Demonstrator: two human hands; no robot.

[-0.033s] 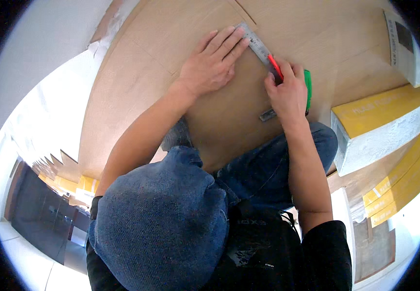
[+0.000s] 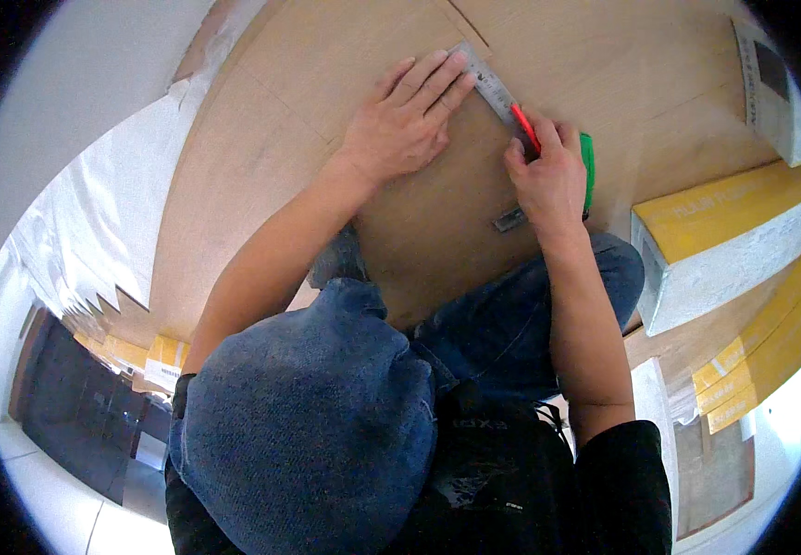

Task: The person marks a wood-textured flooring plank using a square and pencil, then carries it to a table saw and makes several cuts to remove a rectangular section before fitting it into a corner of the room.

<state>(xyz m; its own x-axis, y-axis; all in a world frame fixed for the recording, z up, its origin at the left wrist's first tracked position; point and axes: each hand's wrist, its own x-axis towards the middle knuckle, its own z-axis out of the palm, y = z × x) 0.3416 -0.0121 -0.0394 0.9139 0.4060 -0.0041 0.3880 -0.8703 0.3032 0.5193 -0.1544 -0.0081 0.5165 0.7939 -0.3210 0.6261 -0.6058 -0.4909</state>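
My left hand (image 2: 408, 118) lies with fingers stretched out on the floor, fingertips resting on a metal ruler (image 2: 492, 86) that lies diagonally on the wood-look boards (image 2: 280, 92). At the ruler's lower end, my right hand (image 2: 548, 166) is closed round a thin red marking tool (image 2: 524, 125), which points up toward the ruler. Just right of that hand, partly hidden by it, is a green object (image 2: 586, 166). A short dark metal piece (image 2: 511, 218) lies below my right hand, mostly left of my wrist.
My jeans-clad knee (image 2: 608, 268) is bent beside my right forearm. Yellow-and-white boxes (image 2: 706, 213) are stacked at the right, with another box (image 2: 770, 88) above them. At the left are crumpled white sheeting (image 2: 104, 231), more yellow boxes (image 2: 169, 356) and a dark door (image 2: 67, 398).
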